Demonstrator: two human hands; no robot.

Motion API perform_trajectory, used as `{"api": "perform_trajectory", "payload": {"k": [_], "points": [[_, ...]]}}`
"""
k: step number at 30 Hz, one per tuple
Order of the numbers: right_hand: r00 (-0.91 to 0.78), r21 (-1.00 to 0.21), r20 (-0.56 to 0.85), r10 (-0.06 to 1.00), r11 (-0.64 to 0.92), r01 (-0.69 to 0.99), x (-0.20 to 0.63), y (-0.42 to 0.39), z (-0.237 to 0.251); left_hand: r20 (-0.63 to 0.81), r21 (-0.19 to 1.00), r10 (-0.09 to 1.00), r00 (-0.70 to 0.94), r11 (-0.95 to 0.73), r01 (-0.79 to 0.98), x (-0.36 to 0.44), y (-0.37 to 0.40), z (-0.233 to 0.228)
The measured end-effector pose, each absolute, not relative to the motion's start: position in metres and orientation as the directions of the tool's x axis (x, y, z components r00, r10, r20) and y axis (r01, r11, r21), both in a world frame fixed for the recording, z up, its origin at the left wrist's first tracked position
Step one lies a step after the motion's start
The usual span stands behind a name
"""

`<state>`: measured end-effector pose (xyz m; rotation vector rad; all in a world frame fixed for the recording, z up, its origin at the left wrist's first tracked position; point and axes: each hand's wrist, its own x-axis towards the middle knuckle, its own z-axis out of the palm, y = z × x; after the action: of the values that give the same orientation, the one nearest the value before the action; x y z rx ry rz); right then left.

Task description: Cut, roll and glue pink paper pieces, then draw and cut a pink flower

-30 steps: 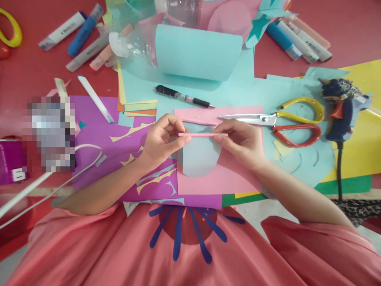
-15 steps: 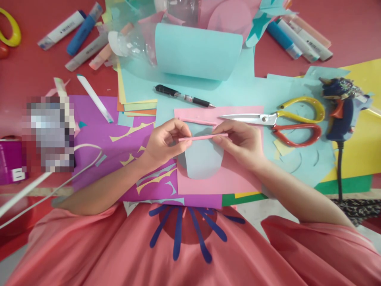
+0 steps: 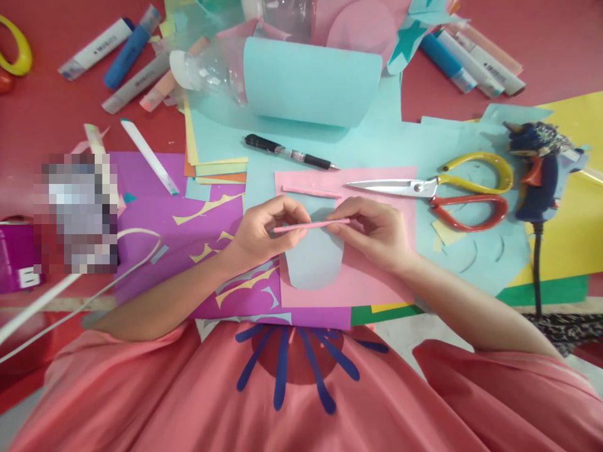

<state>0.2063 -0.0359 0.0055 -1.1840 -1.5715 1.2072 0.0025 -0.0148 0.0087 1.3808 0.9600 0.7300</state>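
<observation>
Pink paper stick (image 3: 311, 225), thin, rolled: pinched at each end by left hand (image 3: 258, 235) and right hand (image 3: 374, 231), both grips narrow, held level above pale blue cut-out (image 3: 313, 260) on pink sheet (image 3: 377, 276). Second stick (image 3: 311, 191) and scissors (image 3: 438, 188) lying near on desk (image 3: 56, 125), within reach.

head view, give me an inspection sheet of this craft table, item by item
surface: red table, mostly covered by coloured paper sheets.
job's things: thin pink paper stick held over a rounded light blue cutout on a pink sheet; second pink stick lies on that sheet.
clutter: scissors, black pen, markers, rolled blue paper, clear plastic bottle.
hands: left hand and right hand each pinch one end of the stick.
cables: glue gun with black cord; white cable at left.
surroundings: nothing seen.
</observation>
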Motion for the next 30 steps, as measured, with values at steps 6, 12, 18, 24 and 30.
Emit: {"api": "perform_trajectory", "payload": {"k": [6,12,18,24,30], "points": [[-0.27,-0.968,0.106,0.957,0.161,0.191,0.2054,-0.0391,0.0028,-0.1,0.991,0.875,0.474,0.048,0.121,0.0023,-0.0167,0.0095],[-0.276,-0.962,0.105,0.955,0.167,0.214,0.2045,-0.0397,0.0019,-0.098,0.989,0.865,0.492,0.03,0.145,0.0022,-0.0171,0.008],[-0.286,-0.96,0.105,0.952,0.172,0.222,0.2048,-0.0392,0.0034,-0.102,0.986,0.854,0.51,0.018,0.167,0.0018,-0.0162,0.0097],[-0.296,-0.962,0.091,0.951,0.16,0.219,0.2049,-0.0391,0.0037,-0.097,0.982,0.843,0.529,-0.007,0.191,0.0023,-0.0149,0.0122],[-0.295,-0.962,0.12,0.948,0.184,0.201,0.2047,-0.038,0.0025,-0.082,0.982,0.856,0.511,-0.017,0.186,0.0009,-0.0167,0.0112]]}}
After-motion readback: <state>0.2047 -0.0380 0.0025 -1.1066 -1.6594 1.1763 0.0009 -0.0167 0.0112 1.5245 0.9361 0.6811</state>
